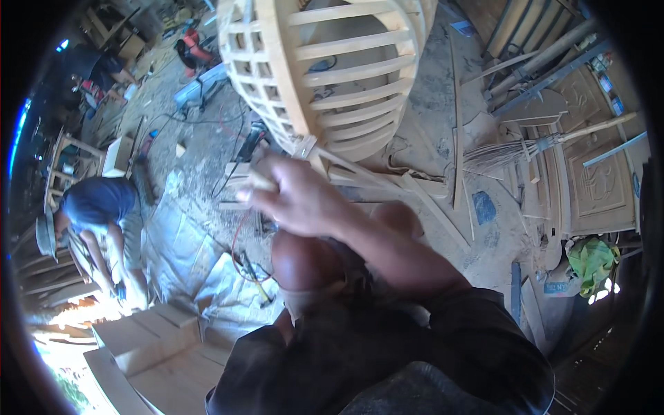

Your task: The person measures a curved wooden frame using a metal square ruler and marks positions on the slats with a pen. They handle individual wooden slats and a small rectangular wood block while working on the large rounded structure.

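Dark clothing (304, 373) in the foreground; the right hand (299, 198) before a slatted wooden frame (294, 93).
Fingers (265, 203) curled inward; whether they grip anything cannot be told, and the left hand is not visible. Standing just beyond, at top centre, the frame should handle as stiff and bulky; its thick rib (278, 45) looks the sounder hold, its thin slats (356, 71) the more fragile. Dusty floor (436, 86) carries a timber strip (458, 138), a straw broom (508, 155) and, at left, a silvery sheet (180, 242), near which a co-worker (104, 200) bends.
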A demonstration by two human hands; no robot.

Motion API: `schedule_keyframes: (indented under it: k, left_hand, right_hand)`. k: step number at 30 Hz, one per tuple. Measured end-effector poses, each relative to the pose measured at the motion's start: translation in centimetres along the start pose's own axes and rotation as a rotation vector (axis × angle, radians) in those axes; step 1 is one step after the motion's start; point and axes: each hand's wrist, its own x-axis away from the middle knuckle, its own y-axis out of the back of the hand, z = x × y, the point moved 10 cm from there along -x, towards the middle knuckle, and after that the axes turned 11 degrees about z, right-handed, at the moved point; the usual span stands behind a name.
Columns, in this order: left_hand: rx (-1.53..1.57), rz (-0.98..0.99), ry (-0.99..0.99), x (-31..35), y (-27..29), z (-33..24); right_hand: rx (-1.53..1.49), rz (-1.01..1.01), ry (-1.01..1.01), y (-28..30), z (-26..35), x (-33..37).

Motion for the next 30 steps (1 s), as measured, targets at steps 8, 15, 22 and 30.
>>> schedule_keyframes:
  k: [8,15,22,30]
  left_hand:
    - [0.122,-0.132,-0.079,7.8,-0.5,3.2]
    - [0.392,-0.335,-0.131,11.8,0.7,4.8]
    - [0.511,-0.615,-0.408,13.0,10.1,-9.0]
    - [0.498,-0.536,-1.048,17.0,8.4,-37.9]
  right_hand:
    - [-0.393,-0.305,-0.047,6.9,-3.2,0.8]
    - [-0.462,-0.449,0.014,12.2,-6.7,1.8]
    - [-0.258,-0.434,-0.048,14.4,-3.6,0.2]
    - [-0.147,-0.47,0.102,20.0,1.3,-5.1]
